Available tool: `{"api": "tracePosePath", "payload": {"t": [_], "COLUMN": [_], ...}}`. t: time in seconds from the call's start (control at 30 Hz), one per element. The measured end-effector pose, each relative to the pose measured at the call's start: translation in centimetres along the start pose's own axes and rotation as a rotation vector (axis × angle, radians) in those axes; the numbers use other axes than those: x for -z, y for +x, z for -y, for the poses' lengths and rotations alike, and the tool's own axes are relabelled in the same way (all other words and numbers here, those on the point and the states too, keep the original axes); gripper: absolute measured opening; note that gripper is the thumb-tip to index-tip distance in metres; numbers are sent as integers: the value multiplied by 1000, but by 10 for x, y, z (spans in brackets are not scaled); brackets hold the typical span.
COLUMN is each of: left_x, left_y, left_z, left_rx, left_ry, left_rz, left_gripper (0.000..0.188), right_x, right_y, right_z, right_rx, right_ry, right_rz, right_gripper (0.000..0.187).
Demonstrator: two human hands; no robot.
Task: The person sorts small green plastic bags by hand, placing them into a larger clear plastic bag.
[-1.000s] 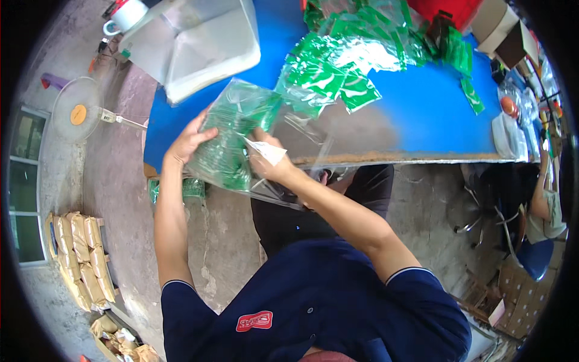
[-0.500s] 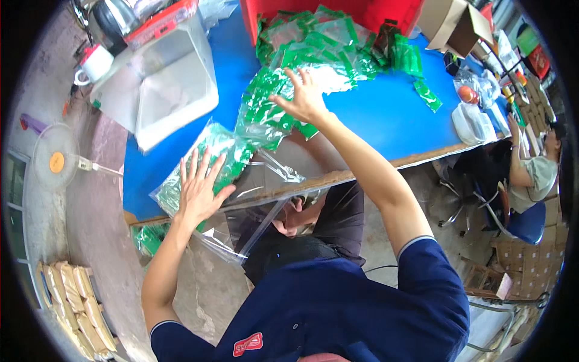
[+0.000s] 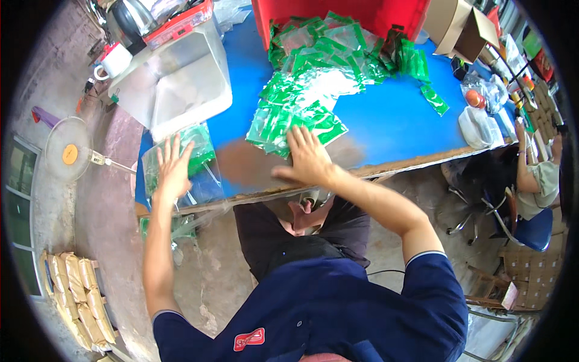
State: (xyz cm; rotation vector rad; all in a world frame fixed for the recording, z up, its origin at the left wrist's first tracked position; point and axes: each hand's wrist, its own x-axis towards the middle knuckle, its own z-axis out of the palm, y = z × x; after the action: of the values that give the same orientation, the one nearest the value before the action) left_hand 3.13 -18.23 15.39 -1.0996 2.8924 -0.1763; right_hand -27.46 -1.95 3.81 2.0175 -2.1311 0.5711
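My left hand (image 3: 175,171) lies with fingers spread on a clear plastic bag (image 3: 211,178) holding green packets, near the table's left front corner. Flat over the near edge of the heap of green-and-clear plastic packets (image 3: 283,90) is my right hand (image 3: 309,158), fingers stretched and thumb out to the left. The heap spills toward me from a red bin (image 3: 344,13) at the back of the blue table (image 3: 386,123). One loose packet (image 3: 435,100) lies apart, right of the heap. What is under my palms is hidden.
A translucent plastic tub (image 3: 190,102) stands at the left, beside a white mug (image 3: 114,60) and a kettle (image 3: 131,21). At the right are a clear container (image 3: 476,125) and a cardboard box (image 3: 461,30). A co-worker (image 3: 540,181) sits far right. A fan (image 3: 70,154) stands left.
My left hand has moved left and a little farther away, with the clear bag now at the left corner. My right hand has come from the heap's middle to its near edge.
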Motion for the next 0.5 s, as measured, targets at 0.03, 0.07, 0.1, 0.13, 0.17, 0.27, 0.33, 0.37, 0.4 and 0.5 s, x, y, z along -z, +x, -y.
{"api": "tracePosePath", "payload": {"t": [0.03,0.07,0.1,0.13,0.17,0.27,0.33,0.37,0.4,0.5], "left_x": [2,-7,-14,-18,-22,-94,-96,-85,-90,-98], "left_y": [-5,-16,-36,-57,-76,-98,-88,-80,-79,-76], "left_z": [-34,-61,-87,-111,-133,-187,-216,-230,-229,-212], "left_rx": [-23,-20,-5,117,236,326,274,409,531,753], "left_ry": [-127,-424,-720,-864,-1002,-1865,-2340,-2416,-2343,-2227], "left_rz": [-229,-264,-288,-28,241,-27,-199,-268,-261,-284], "left_gripper": [83,70,58,47,38,52,68,50,41,27], "right_x": [10,17,21,23,23,53,60,41,38,24], "right_y": [-19,-40,-58,-69,-80,-67,-53,-51,-37,21], "right_z": [2,-3,-6,-7,-8,34,50,47,49,34], "right_rx": [18,122,231,227,163,-254,-433,-277,-244,29], "right_ry": [101,124,152,153,396,1040,1304,1203,1058,462], "right_rz": [65,48,34,48,-35,-198,136,216,205,-162], "right_gripper": [105,90,76,76,59,16,23,26,31,47]}}
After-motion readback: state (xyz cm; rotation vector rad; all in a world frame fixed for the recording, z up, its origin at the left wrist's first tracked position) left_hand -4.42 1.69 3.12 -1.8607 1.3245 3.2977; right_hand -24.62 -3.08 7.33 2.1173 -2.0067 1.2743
